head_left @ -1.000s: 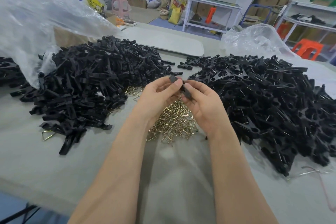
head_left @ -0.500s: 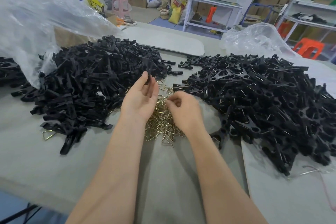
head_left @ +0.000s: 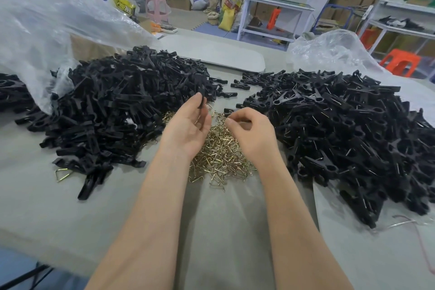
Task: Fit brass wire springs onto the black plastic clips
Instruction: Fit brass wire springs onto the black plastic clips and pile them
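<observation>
My left hand [head_left: 188, 127] is raised at the near edge of the left pile of black plastic clips [head_left: 113, 110], and its fingertips pinch one black clip [head_left: 202, 102]. My right hand [head_left: 250, 133] hovers with curled fingers over the heap of brass wire springs [head_left: 221, 158] on the table between the two piles. Its thumb and forefinger pinch together on what looks like a thin brass spring, mostly hidden by the fingers. A second big pile of black clips [head_left: 348, 134], many with wire showing, lies to the right.
A grey table [head_left: 223, 231] carries everything. Clear plastic bags stand at the back left [head_left: 47, 21] and back right [head_left: 329, 52]. A loose spring [head_left: 63, 174] lies at the front of the left pile. Shelves, cartons and stools fill the background.
One second ago both hands held a clip together. They then parted, the left to the left pile and the right into the springs. Now each has lifted with a piece pinched.
</observation>
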A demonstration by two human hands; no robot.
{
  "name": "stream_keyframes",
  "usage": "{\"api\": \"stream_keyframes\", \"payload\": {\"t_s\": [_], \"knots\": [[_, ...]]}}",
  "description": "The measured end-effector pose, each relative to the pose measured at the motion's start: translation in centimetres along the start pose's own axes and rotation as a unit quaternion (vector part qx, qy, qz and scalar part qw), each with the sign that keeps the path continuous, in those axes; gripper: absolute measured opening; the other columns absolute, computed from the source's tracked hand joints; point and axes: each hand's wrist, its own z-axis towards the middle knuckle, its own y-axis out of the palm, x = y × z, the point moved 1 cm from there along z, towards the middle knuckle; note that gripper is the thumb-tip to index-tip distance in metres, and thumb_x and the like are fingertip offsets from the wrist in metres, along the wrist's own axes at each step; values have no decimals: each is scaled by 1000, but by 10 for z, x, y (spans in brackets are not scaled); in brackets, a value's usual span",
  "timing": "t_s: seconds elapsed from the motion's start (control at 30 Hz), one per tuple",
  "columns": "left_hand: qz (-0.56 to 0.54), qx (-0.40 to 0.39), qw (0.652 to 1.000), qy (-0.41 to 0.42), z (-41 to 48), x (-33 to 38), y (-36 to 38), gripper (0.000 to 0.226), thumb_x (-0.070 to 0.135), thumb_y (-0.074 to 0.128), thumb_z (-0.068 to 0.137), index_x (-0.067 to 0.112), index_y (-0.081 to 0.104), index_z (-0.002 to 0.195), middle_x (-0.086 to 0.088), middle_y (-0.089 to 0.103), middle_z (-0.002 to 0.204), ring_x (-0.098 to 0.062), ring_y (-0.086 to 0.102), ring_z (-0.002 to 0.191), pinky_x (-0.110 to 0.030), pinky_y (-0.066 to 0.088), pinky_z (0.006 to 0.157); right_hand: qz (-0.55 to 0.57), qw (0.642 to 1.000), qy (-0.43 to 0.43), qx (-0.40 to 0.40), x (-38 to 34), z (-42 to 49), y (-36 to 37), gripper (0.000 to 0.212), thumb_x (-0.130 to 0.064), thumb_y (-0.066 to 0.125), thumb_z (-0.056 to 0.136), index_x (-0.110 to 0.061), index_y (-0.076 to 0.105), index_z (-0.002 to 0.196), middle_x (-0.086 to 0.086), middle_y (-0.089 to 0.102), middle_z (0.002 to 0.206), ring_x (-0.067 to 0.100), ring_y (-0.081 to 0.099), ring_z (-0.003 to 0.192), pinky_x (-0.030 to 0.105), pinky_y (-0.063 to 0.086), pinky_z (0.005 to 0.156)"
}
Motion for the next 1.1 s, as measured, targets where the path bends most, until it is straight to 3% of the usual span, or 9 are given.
{"api": "stream_keyframes", "payload": {"t_s": [0.07,0.17,0.4,0.6,0.73,0.83,0.93,1.03,1.1], "knots": [[11,9,1000,8,1,0,-1,16,16,65,88,11,60,101,0,60,86,-8,54,78,-17,50,65,-60,998,-32,-9,2,0,2,2,-21,62,90,-22,64,88,-9,62,84,6,56,74,10,40,67],[44,12,999,24,2,-2,-1,11,10,64,88,8,61,99,-2,61,86,-7,58,79,-15,52,65,-121,990,-62,-30,3,-1,8,8,-16,56,94,-12,63,97,-10,55,71,6,49,65,15,34,60],[132,38,988,67,1,-5,1,8,4,64,88,11,62,93,-1,66,79,-9,63,75,-18,55,68,-149,983,-88,-55,1,1,6,32,-2,41,95,-14,65,112,-1,61,101,9,50,88,13,32,76],[143,27,987,74,1,-7,2,8,8,64,88,13,62,94,0,64,85,-9,61,80,-19,53,72,-28,999,-25,-8,-2,2,8,21,-6,47,96,-9,58,114,5,65,93,24,66,80,43,54,83],[196,20,975,107,1,-8,3,12,3,63,88,12,61,95,-3,64,88,-11,62,81,-19,54,75,14,1000,3,9,3,3,6,12,-8,58,91,-13,66,98,-6,63,82,9,65,79,18,53,80],[356,57,916,176,4,-11,1,17,7,67,85,15,62,99,-1,63,95,-14,59,92,-27,51,86,-62,998,-24,-12,5,3,5,12,-14,62,89,-13,69,99,-6,59,91,8,59,83,13,43,77],[463,64,849,246,5,-12,0,19,13,71,83,20,61,98,9,62,93,-9,57,92,-19,47,83,-102,994,-43,-5,5,4,4,12,-15,63,89,-14,70,98,-3,59,95,9,53,81,13,39,78],[540,65,786,293,3,-14,1,20,14,70,84,28,57,91,17,59,83,1,56,80,-5,41,68,-28,997,-21,66,4,5,-7,9,-17,64,89,-14,70,95,-12,62,80,-1,56,74,5,42,70],[586,51,745,314,2,-17,2,20,14,68,84,29,57,90,15,61,84,-1,57,81,-8,42,69,51,994,12,99,2,6,-16,4,-19,66,88,-17,69,90,-10,65,79,2,61,76,10,48,74]]}}
